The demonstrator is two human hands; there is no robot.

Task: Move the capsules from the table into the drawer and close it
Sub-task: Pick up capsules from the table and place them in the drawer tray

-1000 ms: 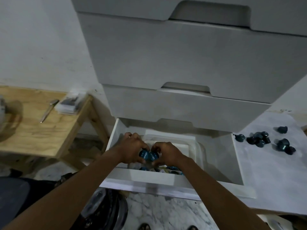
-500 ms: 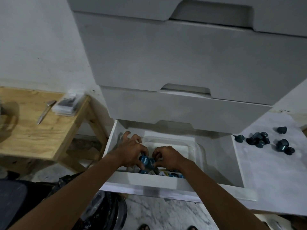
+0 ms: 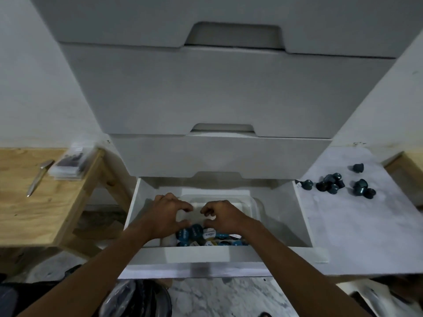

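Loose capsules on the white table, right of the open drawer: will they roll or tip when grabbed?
The capsules are small tapered cups and several lie tilted, so they would probably roll in a curve if nudged. They are likely light and stiff: they heap loosely on the table without deforming. The shells look smooth, so a loose pinch may slip.

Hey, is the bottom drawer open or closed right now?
Open. The bottom drawer is pulled out past the closed drawers above, and blue capsules show inside it.
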